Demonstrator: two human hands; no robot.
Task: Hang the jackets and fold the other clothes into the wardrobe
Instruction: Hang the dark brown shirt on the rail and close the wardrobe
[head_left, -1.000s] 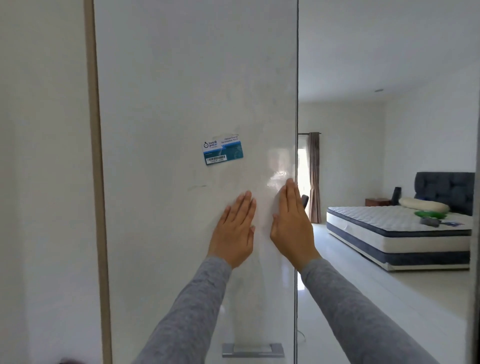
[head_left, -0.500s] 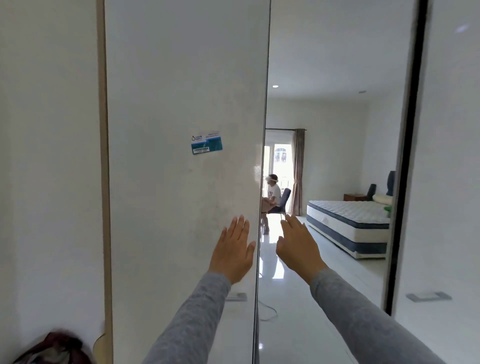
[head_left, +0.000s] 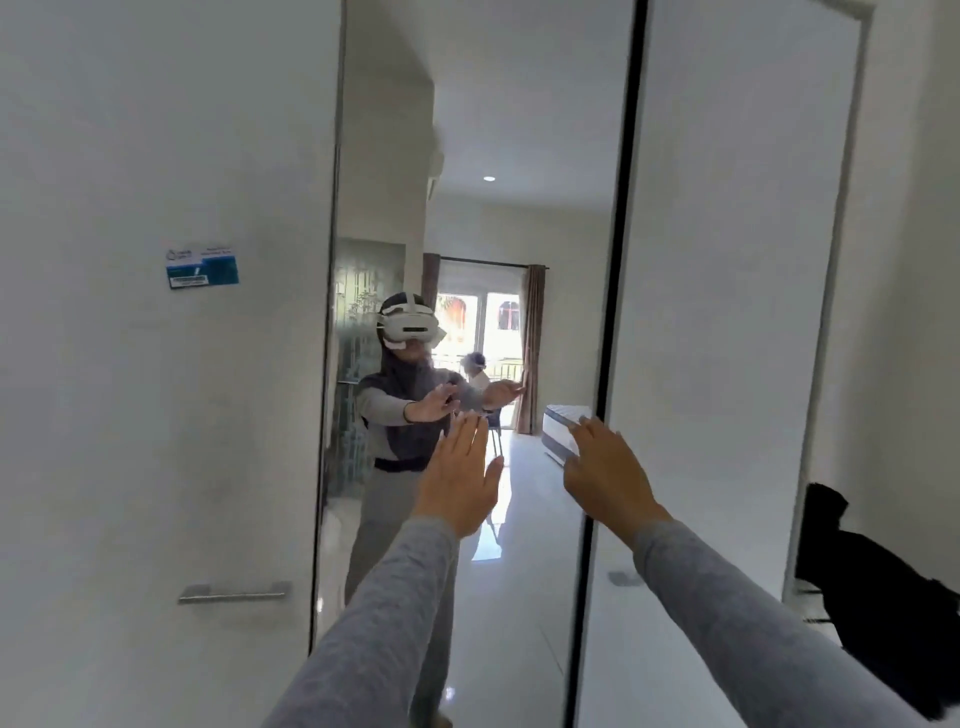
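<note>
The wardrobe has a white sliding door (head_left: 156, 415) on the left, with a blue sticker (head_left: 202, 267) and a metal handle (head_left: 234, 592). Beside it is a mirrored door (head_left: 545, 208). My left hand (head_left: 460, 478) is stretched out flat in front of the mirror, fingers straight. My right hand (head_left: 608, 473) is flat too, at the mirror's black right edge (head_left: 618, 312). I cannot tell whether either palm touches the glass. Neither hand holds anything. A dark garment (head_left: 878, 603) hangs at the lower right, past another white panel (head_left: 727, 312).
The mirror reflects me in grey sleeves with a white headset, a bed corner (head_left: 563, 431), a curtained window (head_left: 488, 327) and a glossy white floor. A second person sits far back in the reflection.
The white door with the sticker now lies further left and the mirror fills the middle. Both hands have moved off the white door to the mirror. The dark garment has come into view at right.
</note>
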